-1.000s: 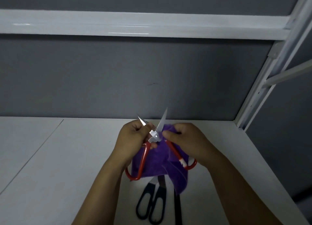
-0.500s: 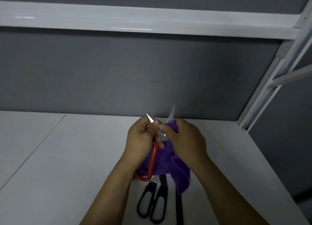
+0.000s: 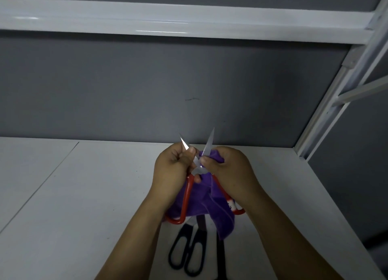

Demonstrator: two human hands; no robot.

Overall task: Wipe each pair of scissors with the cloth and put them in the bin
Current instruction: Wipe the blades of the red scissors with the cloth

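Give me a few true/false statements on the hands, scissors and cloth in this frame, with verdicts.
1. The red-handled scissors are held with their blades spread apart. True.
2. The left hand lies flat on the table. False: it is raised and grips the red-handled scissors near the pivot.
3. The right hand pinches the purple cloth round one blade. True.
4. The black-handled scissors are in the bin. False: they lie on the table below the hands, and no bin is in view.
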